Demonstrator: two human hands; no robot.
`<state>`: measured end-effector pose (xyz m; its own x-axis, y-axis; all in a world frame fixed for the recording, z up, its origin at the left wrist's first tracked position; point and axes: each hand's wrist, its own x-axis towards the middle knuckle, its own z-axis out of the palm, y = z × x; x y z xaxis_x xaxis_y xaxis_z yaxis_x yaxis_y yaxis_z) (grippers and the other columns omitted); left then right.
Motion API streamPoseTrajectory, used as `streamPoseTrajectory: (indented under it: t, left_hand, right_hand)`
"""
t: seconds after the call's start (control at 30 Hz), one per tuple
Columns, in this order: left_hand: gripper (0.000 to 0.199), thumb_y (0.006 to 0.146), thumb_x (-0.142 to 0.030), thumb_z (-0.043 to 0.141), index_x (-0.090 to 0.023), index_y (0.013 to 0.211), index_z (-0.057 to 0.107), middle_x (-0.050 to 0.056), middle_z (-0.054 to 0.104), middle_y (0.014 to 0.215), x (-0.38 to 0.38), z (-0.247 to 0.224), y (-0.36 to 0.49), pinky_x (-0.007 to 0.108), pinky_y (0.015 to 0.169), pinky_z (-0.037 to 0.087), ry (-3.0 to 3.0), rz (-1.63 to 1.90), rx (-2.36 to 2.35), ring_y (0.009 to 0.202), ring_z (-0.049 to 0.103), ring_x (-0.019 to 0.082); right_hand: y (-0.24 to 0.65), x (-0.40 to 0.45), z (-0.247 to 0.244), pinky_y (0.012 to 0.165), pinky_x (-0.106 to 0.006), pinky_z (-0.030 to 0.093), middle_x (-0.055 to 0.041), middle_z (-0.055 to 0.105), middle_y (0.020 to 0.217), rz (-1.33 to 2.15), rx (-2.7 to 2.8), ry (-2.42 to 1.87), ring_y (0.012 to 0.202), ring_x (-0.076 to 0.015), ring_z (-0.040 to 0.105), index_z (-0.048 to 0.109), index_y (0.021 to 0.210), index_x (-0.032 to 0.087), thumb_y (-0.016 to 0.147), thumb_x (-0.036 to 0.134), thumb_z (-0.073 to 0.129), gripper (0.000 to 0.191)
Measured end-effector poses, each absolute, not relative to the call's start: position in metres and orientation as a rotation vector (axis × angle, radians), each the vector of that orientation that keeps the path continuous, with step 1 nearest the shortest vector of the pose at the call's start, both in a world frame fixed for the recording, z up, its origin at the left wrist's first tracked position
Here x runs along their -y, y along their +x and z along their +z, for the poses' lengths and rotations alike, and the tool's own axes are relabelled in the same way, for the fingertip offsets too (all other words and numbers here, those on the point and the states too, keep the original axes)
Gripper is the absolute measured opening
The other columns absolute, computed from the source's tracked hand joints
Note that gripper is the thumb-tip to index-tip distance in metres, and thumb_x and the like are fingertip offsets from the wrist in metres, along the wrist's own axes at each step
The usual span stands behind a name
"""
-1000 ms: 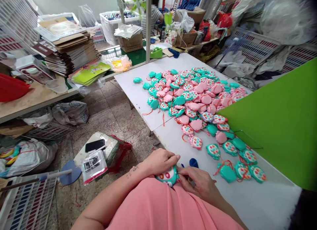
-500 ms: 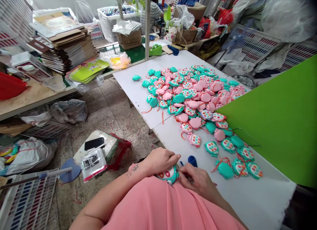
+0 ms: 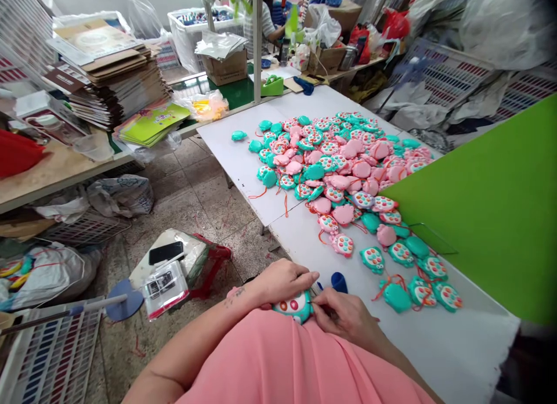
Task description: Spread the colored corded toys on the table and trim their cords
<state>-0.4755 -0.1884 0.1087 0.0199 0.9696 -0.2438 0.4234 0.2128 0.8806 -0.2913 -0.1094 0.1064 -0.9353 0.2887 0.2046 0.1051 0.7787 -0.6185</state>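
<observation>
My left hand (image 3: 285, 281) is closed over the top of a teal toy (image 3: 292, 305) with a white face and red buttons, held against the pink shirt. At the toy's right edge, my right hand (image 3: 342, 312) is pinched; what lies between its fingertips is too small to make out. A dark blue object (image 3: 338, 282) rests on the table just beyond the right hand. Similar teal toys (image 3: 397, 298) with orange-red cords lie to the right, and a large pile of pink and teal ones (image 3: 361, 170) spreads farther back.
The white table (image 3: 461, 340) is bordered at right by a green panel (image 3: 487, 212). At left stands a stool with a phone (image 3: 166, 252) on it. Stacked cardboard (image 3: 117, 73) is on the left bench. Another person (image 3: 266, 26) sits at the back.
The view has shifted very slightly. Both hands stay at the toy, almost unmoved. The person at the back now shows a forearm reaching forward.
</observation>
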Motion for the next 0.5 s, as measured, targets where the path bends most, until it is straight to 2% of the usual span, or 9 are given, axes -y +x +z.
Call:
streamPoseTrajectory:
  t: [0.3, 0.5]
  left_hand:
    - [0.051, 0.095, -0.050, 0.035, -0.015, 0.066, 0.059, -0.003, 0.043, 0.055, 0.188, 0.106, -0.477, 0.022, 0.053, 0.027, 1.402, 0.746, -1.474, 0.053, 0.036, 0.009]
    - [0.051, 0.096, -0.049, 0.034, -0.015, 0.068, 0.060, -0.003, 0.047, 0.057, 0.188, 0.108, -0.478, 0.021, 0.054, 0.029, 1.417, 0.741, -1.481, 0.055, 0.039, 0.009]
  right_hand:
    - [-0.298, 0.109, 0.117, 0.043, -0.019, 0.037, 0.0063, 0.052, 0.055, 0.905, 2.692, -0.206, 0.042, -0.0080, 0.051, 0.049, 0.078, 0.024, 0.087, 0.014, 0.047, 0.014]
    - [-0.290, 0.112, 0.105, 0.045, -0.019, 0.038, 0.0051, 0.056, 0.060, 0.967, 2.648, -0.318, 0.044, -0.0077, 0.053, 0.051, 0.081, 0.023, 0.088, 0.016, 0.047, 0.011]
